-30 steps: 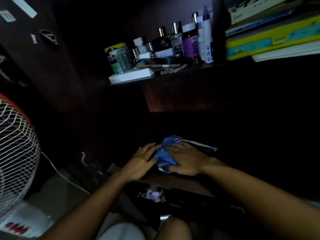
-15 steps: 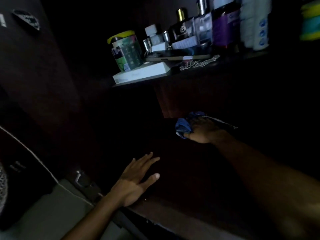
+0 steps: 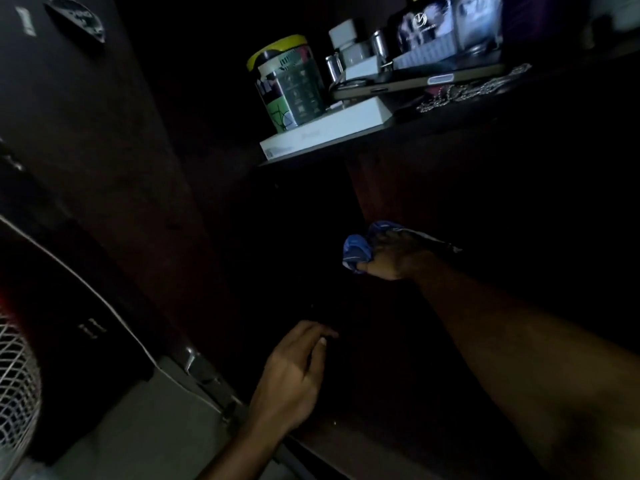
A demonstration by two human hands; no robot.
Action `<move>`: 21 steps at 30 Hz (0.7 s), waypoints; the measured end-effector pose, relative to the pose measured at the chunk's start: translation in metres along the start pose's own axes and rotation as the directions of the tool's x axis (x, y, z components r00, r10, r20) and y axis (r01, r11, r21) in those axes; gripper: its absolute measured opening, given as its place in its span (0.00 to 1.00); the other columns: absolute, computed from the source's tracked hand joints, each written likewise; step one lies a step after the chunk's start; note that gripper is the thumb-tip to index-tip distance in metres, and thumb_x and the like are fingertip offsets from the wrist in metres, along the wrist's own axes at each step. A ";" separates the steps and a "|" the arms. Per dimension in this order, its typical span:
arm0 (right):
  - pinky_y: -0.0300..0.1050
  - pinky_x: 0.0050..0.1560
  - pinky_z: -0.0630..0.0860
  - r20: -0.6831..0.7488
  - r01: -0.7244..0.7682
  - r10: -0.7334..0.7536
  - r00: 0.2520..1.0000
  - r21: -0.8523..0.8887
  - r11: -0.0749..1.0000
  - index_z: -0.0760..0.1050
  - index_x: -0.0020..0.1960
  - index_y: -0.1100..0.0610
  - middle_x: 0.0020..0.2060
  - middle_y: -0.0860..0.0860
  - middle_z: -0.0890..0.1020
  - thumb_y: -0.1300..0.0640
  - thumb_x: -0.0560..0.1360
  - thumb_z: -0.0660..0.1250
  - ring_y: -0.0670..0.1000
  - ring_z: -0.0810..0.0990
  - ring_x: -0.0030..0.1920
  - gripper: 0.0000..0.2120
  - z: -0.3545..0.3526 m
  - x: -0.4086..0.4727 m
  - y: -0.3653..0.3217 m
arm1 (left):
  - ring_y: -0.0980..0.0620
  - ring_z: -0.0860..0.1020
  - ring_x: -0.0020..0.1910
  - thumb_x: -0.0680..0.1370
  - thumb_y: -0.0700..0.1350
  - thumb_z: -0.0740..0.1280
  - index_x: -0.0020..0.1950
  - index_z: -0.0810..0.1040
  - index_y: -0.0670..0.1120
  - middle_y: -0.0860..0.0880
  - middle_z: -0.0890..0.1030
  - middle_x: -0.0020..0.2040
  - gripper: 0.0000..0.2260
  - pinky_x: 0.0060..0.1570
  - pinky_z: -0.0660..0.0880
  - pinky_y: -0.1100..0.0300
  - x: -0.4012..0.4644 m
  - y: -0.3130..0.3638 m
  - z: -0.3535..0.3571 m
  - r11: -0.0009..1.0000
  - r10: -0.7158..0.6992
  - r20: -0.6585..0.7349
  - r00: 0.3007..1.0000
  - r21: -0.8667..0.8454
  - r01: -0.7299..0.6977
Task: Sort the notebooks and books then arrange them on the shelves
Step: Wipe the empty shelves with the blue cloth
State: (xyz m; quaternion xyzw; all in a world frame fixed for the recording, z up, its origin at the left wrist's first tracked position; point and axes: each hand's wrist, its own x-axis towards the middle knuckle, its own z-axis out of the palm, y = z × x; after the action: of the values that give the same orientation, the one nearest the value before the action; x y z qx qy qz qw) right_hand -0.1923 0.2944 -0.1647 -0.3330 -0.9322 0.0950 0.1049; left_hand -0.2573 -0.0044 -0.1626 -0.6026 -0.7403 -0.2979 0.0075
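Observation:
My right hand [image 3: 391,258] reaches deep into the dark lower shelf [image 3: 363,441] and grips a bunched blue cloth [image 3: 356,249], pressed low inside the compartment. My left hand [image 3: 294,372] hovers near the shelf's front edge, fingers loosely curled and holding nothing. No books or notebooks show in this view. The inside of the lower compartment is too dark to make out.
On the upper shelf stand a yellow-lidded printed tin [image 3: 287,84], a flat white box [image 3: 325,133], a phone [image 3: 415,81] and bottles [image 3: 446,26]. A white fan grille [image 3: 14,382] is at the lower left, with a cable [image 3: 104,299] running across the dark cabinet side.
The camera moved closer to the shelves. My right hand carried the cloth deeper into the lower shelf. My left hand let go of the cloth, drew back and curled its fingers.

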 end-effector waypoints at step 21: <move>0.58 0.73 0.61 0.093 0.282 -0.277 0.956 -0.039 0.959 0.64 0.75 0.58 0.72 0.58 0.70 0.43 0.78 0.48 0.61 0.66 0.73 0.30 0.015 -0.211 -0.207 | 0.54 0.75 0.53 0.81 0.55 0.53 0.54 0.73 0.54 0.56 0.75 0.52 0.11 0.55 0.73 0.51 -0.094 0.024 -0.024 0.947 -0.258 -0.409 0.875 -0.286 0.145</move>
State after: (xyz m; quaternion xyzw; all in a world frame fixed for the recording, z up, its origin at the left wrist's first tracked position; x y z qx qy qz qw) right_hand -0.1609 0.0002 -0.1560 -0.1961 -0.9758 0.0695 0.0679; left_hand -0.2183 -0.0968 -0.1672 -0.4342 -0.7355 -0.5155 0.0689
